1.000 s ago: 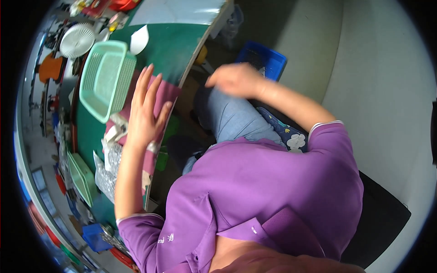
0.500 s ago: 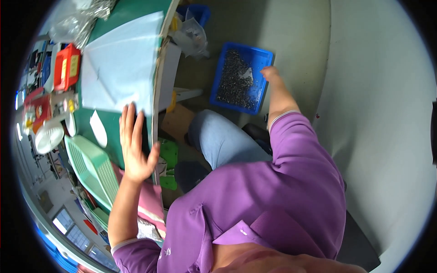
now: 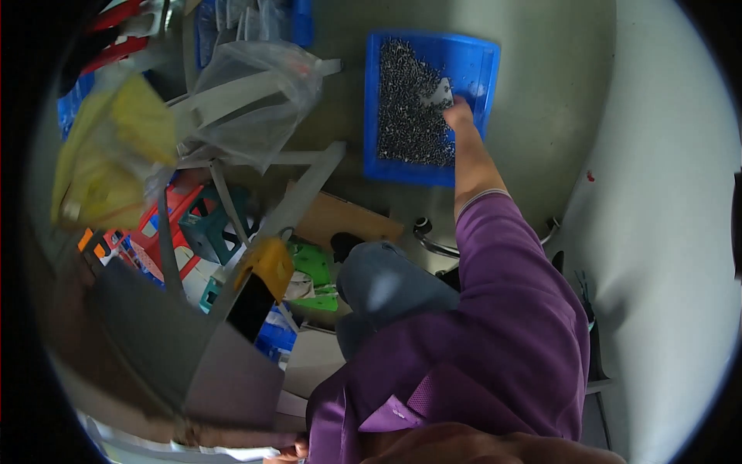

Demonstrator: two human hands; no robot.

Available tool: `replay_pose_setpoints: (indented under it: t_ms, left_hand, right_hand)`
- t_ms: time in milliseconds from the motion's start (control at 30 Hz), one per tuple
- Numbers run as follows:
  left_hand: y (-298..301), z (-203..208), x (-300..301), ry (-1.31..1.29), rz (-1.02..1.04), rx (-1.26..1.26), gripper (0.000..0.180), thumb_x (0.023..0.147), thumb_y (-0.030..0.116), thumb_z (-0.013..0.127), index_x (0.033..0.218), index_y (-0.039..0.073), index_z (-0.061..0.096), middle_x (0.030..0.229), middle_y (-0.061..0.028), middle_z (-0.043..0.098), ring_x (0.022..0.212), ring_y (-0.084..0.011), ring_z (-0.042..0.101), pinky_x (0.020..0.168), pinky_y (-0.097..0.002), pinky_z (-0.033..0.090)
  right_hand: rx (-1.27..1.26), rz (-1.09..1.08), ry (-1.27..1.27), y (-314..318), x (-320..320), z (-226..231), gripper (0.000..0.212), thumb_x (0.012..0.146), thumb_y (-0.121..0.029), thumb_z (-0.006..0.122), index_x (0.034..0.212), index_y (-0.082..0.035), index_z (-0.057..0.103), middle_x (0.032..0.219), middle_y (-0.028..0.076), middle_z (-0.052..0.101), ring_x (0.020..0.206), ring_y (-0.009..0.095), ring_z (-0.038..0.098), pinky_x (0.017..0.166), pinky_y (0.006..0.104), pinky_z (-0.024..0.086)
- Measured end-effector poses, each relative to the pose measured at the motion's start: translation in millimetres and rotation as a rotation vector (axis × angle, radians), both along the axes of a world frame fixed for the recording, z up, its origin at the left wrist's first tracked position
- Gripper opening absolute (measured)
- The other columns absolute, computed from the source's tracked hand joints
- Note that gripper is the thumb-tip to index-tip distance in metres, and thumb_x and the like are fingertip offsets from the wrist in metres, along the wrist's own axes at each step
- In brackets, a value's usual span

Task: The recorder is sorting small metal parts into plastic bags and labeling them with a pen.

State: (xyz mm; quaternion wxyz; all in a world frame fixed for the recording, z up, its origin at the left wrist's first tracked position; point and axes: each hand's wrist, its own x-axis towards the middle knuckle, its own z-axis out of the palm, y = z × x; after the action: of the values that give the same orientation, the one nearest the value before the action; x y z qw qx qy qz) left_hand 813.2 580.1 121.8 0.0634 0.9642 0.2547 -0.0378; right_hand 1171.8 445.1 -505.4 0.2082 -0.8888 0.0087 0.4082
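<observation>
A blue plastic tray (image 3: 371,162) stands on the floor, its left and middle parts covered with many small dark metal pieces (image 3: 406,116) that look like screws. My right hand (image 3: 460,116) reaches over its near right side, fingers closed on the end of a flat white scoop-like piece (image 3: 443,91). The far end of that piece lies among the metal bits. At the bottom of the view, by the table edge (image 3: 224,437), only a small part of my left hand (image 3: 297,448) shows; most of its fingers are hidden.
Left of the tray hang clear plastic bags (image 3: 255,100) and a blurred yellow bag (image 3: 112,147). Under the table are grey metal legs (image 3: 309,185), a teal stool (image 3: 212,224), a cardboard piece (image 3: 348,220) and a green item (image 3: 313,278). A pale wall (image 3: 665,193) bounds the right.
My view has dropped below the tabletop, so the tray looks larger. My right hand has moved from the tray's rim inward to the white piece. My left hand is now mostly out of sight.
</observation>
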Motion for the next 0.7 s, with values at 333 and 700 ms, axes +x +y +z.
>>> replay_pose_setpoints:
  t_ms: [333,700]
  left_hand:
    - [47,-31,10,0.214,0.012,-0.113,0.077,0.079,0.046,0.05,0.134,-0.001,0.023,0.134,-0.0323,0.022,0.124,-0.0467,0.024,0.099,-0.0558,0.021]
    - [56,-39,13,0.337,0.076,-0.221,0.078,0.077,0.046,0.051,0.133,-0.002,0.025,0.133,-0.0332,0.023,0.123,-0.0479,0.025,0.098,-0.0557,0.023]
  right_hand:
    - [-0.56,-0.048,-0.418,76,-35,-1,0.058,0.064,-0.033,0.073,0.109,-0.009,0.045,0.097,0.011,0.053,0.093,0.027,0.052,0.081,0.0385,0.04]
    - [-0.454,-0.167,-0.277,70,-45,21,0.027,0.068,-0.03,0.064,0.085,-0.009,0.062,0.099,0.012,0.054,0.094,0.029,0.052,0.081,0.0411,0.04]
